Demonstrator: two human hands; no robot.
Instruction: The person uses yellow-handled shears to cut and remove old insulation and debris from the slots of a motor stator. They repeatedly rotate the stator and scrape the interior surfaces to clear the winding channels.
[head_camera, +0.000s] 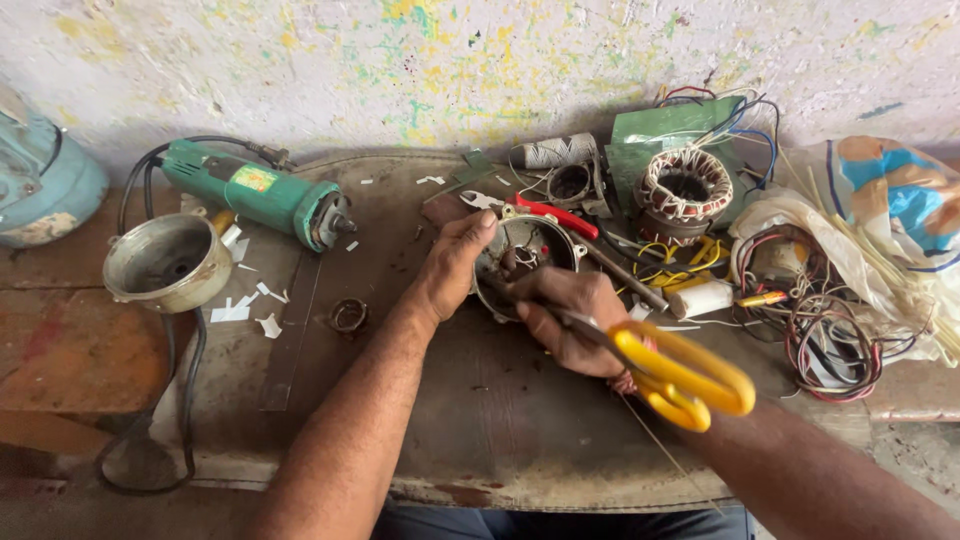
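A round metal motor housing (535, 238) with wires inside sits mid-table. My left hand (455, 262) rests on its left rim, fingers curled against the edge. My right hand (570, 315) grips yellow-handled scissors (680, 375), whose blades point left toward the housing's lower rim. The blade tips are partly hidden by my fingers.
A green angle grinder (255, 195) and a metal cup-shaped cover (170, 262) lie at left. Red-handled pliers (550, 212), a thread spool (555, 150), a wound stator (685, 190), a white tube (700, 298), tangled wires (830, 340) and a plastic bag (880, 210) crowd the right. Paper scraps (240, 305) are scattered.
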